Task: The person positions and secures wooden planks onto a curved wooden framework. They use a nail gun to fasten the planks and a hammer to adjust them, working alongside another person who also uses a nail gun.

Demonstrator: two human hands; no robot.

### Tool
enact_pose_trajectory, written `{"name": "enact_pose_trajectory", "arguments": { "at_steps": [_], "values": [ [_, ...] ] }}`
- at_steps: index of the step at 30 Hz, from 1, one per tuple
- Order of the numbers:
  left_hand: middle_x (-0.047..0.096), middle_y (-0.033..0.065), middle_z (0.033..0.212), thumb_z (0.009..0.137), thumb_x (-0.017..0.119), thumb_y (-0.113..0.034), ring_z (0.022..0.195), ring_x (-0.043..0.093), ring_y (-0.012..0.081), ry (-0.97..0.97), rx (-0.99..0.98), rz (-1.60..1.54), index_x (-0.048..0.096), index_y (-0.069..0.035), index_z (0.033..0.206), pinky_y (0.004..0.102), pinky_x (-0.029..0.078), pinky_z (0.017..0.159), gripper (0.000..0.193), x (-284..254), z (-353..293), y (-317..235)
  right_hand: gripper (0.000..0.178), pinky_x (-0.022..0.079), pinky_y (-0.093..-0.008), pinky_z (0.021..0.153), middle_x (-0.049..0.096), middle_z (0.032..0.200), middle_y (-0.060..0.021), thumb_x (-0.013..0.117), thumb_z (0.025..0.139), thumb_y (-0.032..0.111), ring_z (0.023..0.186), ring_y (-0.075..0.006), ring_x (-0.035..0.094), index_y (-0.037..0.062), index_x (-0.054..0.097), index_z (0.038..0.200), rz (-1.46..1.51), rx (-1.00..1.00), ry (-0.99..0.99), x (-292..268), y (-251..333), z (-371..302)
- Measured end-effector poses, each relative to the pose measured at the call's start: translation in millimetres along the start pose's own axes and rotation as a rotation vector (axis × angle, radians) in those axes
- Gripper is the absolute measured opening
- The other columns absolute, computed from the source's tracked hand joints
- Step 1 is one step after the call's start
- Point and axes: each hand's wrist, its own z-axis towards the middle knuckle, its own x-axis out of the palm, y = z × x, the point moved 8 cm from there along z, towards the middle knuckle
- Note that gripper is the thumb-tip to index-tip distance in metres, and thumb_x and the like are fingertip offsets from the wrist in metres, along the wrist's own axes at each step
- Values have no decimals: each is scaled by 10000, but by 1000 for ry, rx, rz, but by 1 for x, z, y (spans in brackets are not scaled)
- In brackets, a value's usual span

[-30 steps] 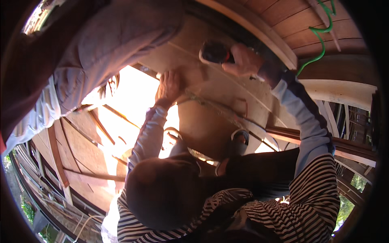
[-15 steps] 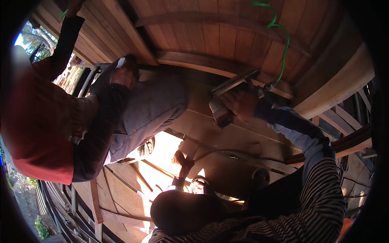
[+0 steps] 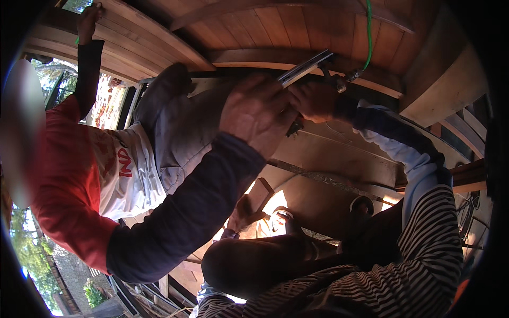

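Note:
My right hand [image 3: 315, 100], in a dark cuff, is closed round an air nail gun, whose long silver magazine [image 3: 305, 69] points up and right. A green hose [image 3: 369, 37] joins it at a metal fitting [image 3: 347, 79]. A co-worker's hand [image 3: 257, 114] is right beside mine and hides much of the gun's body; whether it grips the gun I cannot tell. Lower down, behind my knee, my left hand [image 3: 244, 214] is closed on a short flat wooden block [image 3: 260, 195].
At the left sits the co-worker in a red and white shirt [image 3: 124, 159], with the other hand [image 3: 90, 18] raised to the planks. Curved wooden ribs [image 3: 254, 57] cross the planked wall [image 3: 307, 32] above. My bent knee [image 3: 228, 265] is below; a thick beam [image 3: 445, 85] stands at right.
The co-worker's hand has moved from the knee across to the nail gun. My right hand and the gun have shifted slightly upward. My left hand still holds the block, now tilted more.

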Motion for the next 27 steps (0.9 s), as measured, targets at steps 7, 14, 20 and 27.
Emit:
{"name": "enact_pose_trajectory", "arguments": {
  "at_steps": [7, 14, 20, 27],
  "values": [
    [617, 83, 932, 679, 644, -181, 961, 573, 282, 96, 269, 150, 592, -80, 864, 408, 450, 847, 217, -44, 21, -94, 320, 502, -389, 820, 591, 1149, -91, 606, 759, 270, 1008, -302, 589, 129, 635, 1045, 379, 112, -205, -46, -14, -3],
    [628, 62, 916, 674, 631, -155, 979, 579, 260, -79, 790, 463, 621, -92, 802, 386, 463, 858, 143, -91, 63, -255, 298, 524, -366, 620, 602, 860, -124, 651, 739, 253, 776, -262, 632, 49, 635, 956, 159, 8, -302, -48, -2, 6],
    [618, 64, 921, 668, 609, -116, 1019, 566, 272, -320, 1017, 563, 614, -85, 781, 416, 458, 886, 118, -71, 109, -306, 264, 516, -375, 538, 561, 804, -146, 610, 756, 224, 650, -262, 620, -12, 592, 874, 211, -49, -587, -80, -5, -5],
    [506, 102, 1211, 741, 612, -122, 1254, 384, 355, -121, 814, 553, 646, -97, 917, 540, 295, 1057, 182, -43, 78, -243, 496, 510, -404, 636, 532, 1127, -210, 642, 706, 267, 671, -294, 620, -28, 548, 1093, 241, 112, -137, -47, -10, 18]
  ]
}}
